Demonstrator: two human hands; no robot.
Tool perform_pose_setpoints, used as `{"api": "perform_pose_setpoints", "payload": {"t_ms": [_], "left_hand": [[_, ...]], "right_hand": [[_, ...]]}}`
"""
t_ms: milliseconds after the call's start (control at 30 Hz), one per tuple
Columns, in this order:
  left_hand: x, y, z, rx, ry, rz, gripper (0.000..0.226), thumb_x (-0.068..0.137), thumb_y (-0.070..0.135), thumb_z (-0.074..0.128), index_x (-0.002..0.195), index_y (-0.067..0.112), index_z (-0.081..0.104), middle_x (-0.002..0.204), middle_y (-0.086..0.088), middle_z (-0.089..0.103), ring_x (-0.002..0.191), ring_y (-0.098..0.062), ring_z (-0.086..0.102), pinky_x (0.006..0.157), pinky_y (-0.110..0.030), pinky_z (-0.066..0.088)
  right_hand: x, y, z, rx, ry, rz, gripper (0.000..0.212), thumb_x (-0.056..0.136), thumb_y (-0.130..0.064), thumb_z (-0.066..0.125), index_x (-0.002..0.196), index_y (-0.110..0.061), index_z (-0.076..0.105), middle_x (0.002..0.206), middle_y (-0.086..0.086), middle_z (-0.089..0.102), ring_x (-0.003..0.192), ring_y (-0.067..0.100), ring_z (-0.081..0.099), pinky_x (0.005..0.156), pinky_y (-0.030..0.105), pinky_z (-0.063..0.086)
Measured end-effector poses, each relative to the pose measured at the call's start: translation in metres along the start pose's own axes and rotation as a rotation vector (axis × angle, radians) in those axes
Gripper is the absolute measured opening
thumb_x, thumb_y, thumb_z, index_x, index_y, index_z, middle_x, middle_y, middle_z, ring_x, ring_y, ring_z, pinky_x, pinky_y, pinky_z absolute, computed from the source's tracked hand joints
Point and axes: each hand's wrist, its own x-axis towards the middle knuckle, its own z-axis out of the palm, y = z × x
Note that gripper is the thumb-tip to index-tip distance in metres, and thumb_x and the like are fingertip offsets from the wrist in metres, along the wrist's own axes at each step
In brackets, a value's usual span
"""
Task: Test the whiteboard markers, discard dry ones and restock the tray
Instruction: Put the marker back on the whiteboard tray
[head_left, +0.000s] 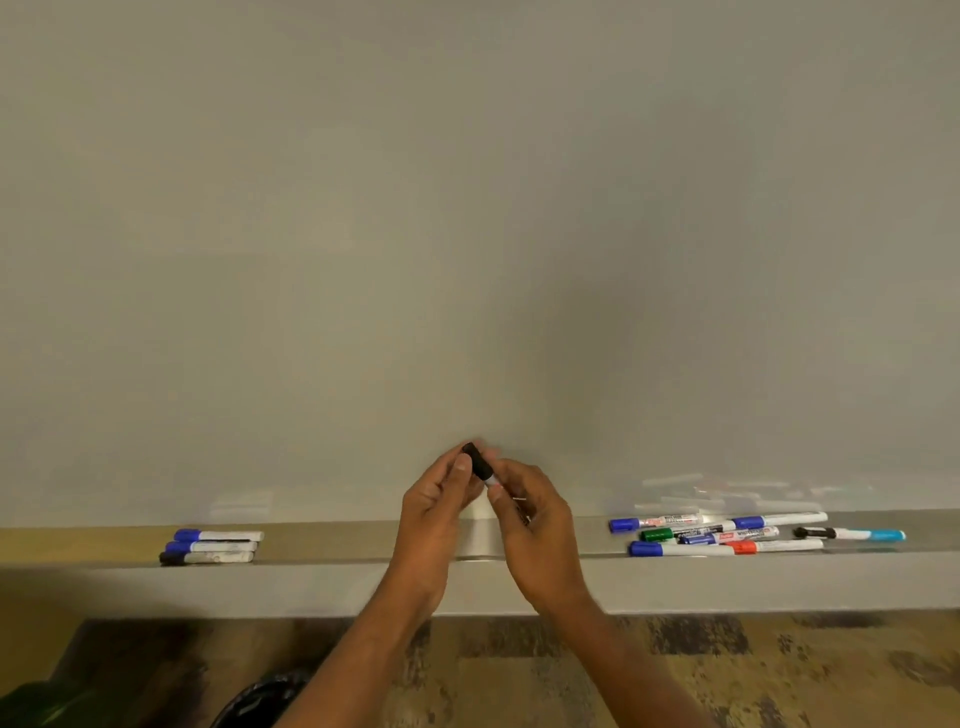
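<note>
Forearms come up from the bottom edge. The left hand (434, 506) pinches the matte black cap of a slim marker (478, 462) and the right hand (532, 514) pinches its white barrel, mid-frame over the smooth metal tray (363, 543). Three capped markers (213, 546) sit lower left, and a jumbled pile (727, 534) lower right.

- The board (467, 208) in front of you is a plain pale grey-white.
- The marker (479, 461) you hold has a black cap and a white barrel.
- On the silver-grey tray (337, 540), the left group of 3 markers (210, 546) has white barrels, with 2 blue caps and 1 black cap.
- The right pile (717, 535) shows blue caps, a green cap (657, 533), an orange-red cap (746, 547), and 1 pen (852, 533) with a black cap and a light-blue end.
- The floor (675, 665) is brown, mottled with dark patches.
</note>
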Motion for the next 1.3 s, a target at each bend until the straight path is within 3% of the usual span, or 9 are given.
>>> {"api": "perform_pose_setpoints", "payload": {"t_ms": [200,267,367,500,567,833,1033,1233,1300], "left_hand": [[-0.013,0.056,-0.013,-0.132,-0.145,-0.028,0.037,0.105,0.028,0.048,0.132,0.007,0.064,0.131,-0.012,0.069,0.125,-0.034,0.062,0.110,-0.048,0.045],[-0.016,0.072,-0.017,-0.157,-0.175,-0.033,0.039,0.106,0.028,0.049,0.132,0.002,0.061,0.132,-0.016,0.068,0.117,-0.043,0.060,0.095,-0.048,0.049],[-0.026,0.102,-0.018,-0.174,-0.244,0.001,0.036,0.103,0.032,0.054,0.122,0.004,0.064,0.132,-0.021,0.067,0.089,-0.033,0.057,0.066,-0.035,0.047],[-0.039,0.136,-0.021,-0.203,-0.355,0.015,0.028,0.103,0.035,0.053,0.112,0.012,0.065,0.131,-0.022,0.067,0.076,-0.033,0.050,0.054,-0.034,0.049],[-0.043,0.150,-0.024,-0.198,-0.395,0.025,0.029,0.104,0.036,0.052,0.115,0.012,0.064,0.131,-0.023,0.066,0.079,-0.036,0.044,0.057,-0.034,0.054],[-0.059,0.199,-0.028,-0.172,-0.460,0.115,0.028,0.103,0.032,0.050,0.114,0.007,0.061,0.125,-0.026,0.068,0.098,-0.025,0.068,0.070,-0.026,0.058],[-0.057,0.240,-0.034,-0.270,-0.349,0.211,0.026,0.101,0.029,0.052,0.110,0.007,0.063,0.112,-0.021,0.074,0.122,-0.037,0.065,0.099,-0.046,0.051],[-0.055,0.279,-0.039,-0.136,-0.156,0.400,0.036,0.099,0.032,0.055,0.118,0.002,0.063,0.112,-0.017,0.076,0.112,-0.029,0.072,0.101,-0.047,0.053],[-0.054,0.290,-0.037,-0.074,-0.107,0.490,0.037,0.098,0.034,0.055,0.120,0.006,0.065,0.111,-0.011,0.077,0.111,-0.024,0.072,0.099,-0.045,0.054]], "right_hand": [[-0.009,-0.079,0.008,0.261,-0.062,0.167,0.022,0.095,-0.014,0.061,0.108,-0.030,0.070,0.098,-0.007,0.075,0.093,0.017,0.069,0.077,0.024,0.057],[-0.013,-0.102,0.008,0.309,-0.098,0.209,0.020,0.095,-0.017,0.061,0.106,-0.028,0.072,0.097,-0.003,0.075,0.093,0.021,0.070,0.076,0.025,0.057],[-0.018,-0.131,0.010,0.316,-0.155,0.268,0.018,0.089,-0.033,0.064,0.100,-0.026,0.076,0.091,0.006,0.075,0.082,0.026,0.068,0.074,0.029,0.057],[-0.024,-0.163,0.009,0.401,-0.257,0.286,0.042,0.086,-0.049,0.058,0.085,-0.009,0.072,0.072,0.011,0.060,0.061,0.016,0.053,0.059,0.026,0.046],[-0.026,-0.177,0.010,0.426,-0.305,0.272,0.043,0.093,-0.046,0.054,0.082,-0.006,0.067,0.067,0.009,0.058,0.055,0.013,0.047,0.054,0.026,0.038],[-0.029,-0.224,0.022,0.451,-0.227,0.249,0.039,0.090,-0.045,0.061,0.079,-0.007,0.063,0.062,0.008,0.049,0.045,0.012,0.031,0.041,0.022,0.020],[-0.032,-0.245,0.027,0.385,-0.155,0.279,0.045,0.087,-0.052,0.064,0.075,-0.008,0.068,0.056,0.006,0.047,0.041,0.011,0.029,0.040,0.019,0.020],[-0.030,-0.261,0.023,0.529,-0.241,0.242,0.047,0.092,-0.041,0.054,0.105,0.002,0.067,0.063,0.009,0.053,0.044,0.012,0.040,0.037,0.020,0.031],[-0.028,-0.274,0.022,0.518,-0.274,0.136,0.036,0.093,-0.028,0.054,0.121,-0.007,0.064,0.075,0.012,0.064,0.052,0.016,0.046,0.043,0.022,0.037]]}}
